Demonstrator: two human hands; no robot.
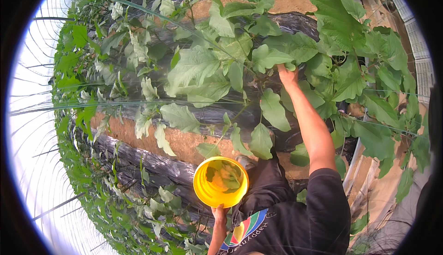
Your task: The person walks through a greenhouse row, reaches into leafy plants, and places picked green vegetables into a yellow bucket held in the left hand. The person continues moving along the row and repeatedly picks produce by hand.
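My left hand (pixel 219 213) grips the rim of a yellow plastic bucket (pixel 199 189) at its near side. Several yellowed and green leaves (pixel 226 177) lie inside the bucket. My right arm stretches forward into a broad-leaved plant, which looks like eggplant. At the end of it my right hand (pixel 288 76) is among the foliage, just under a green leaf (pixel 271 58). That leaf and its neighbours hide the fingertips, so whether they hold a stem or leaf is not visible. A large leaf (pixel 274 109) hangs to the left of my forearm.
Green support cords (pixel 145 10) cross the row at the left and through the plants. Black plastic mulch (pixel 166 165) covers the beds, with bare soil (pixel 183 140) between. Pale plastic crates (pixel 417 40) stand along the right edge. Dense plants and the greenhouse cover lie left.
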